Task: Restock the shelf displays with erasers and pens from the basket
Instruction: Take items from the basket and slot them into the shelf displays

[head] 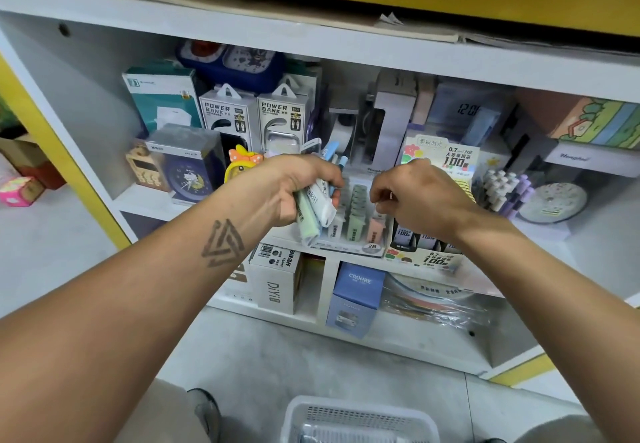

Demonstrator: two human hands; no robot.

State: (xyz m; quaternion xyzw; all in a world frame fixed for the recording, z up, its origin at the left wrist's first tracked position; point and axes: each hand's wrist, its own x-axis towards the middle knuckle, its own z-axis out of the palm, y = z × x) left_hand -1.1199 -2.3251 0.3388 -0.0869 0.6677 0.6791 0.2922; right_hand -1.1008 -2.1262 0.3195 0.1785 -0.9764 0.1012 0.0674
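My left hand [294, 186] grips a bundle of pastel pens and erasers [317, 207], green and white, with blue tips sticking up behind the fingers. It hovers over the left side of a white tiered display [349, 234] holding rows of green, white and pink erasers. My right hand [415, 196] is over the display's right side, fingers curled down and pinching something small and pale that I cannot make out. A white plastic basket [356, 418] sits on the floor below, at the bottom edge of the view.
The display stands on a white shelf [519, 234] next to a pencil-lead box [429, 255] and a rack of purple pens [505, 193]. Power bank boxes [256, 116] and clocks stand behind. Boxes fill the shelf below. The floor is grey.
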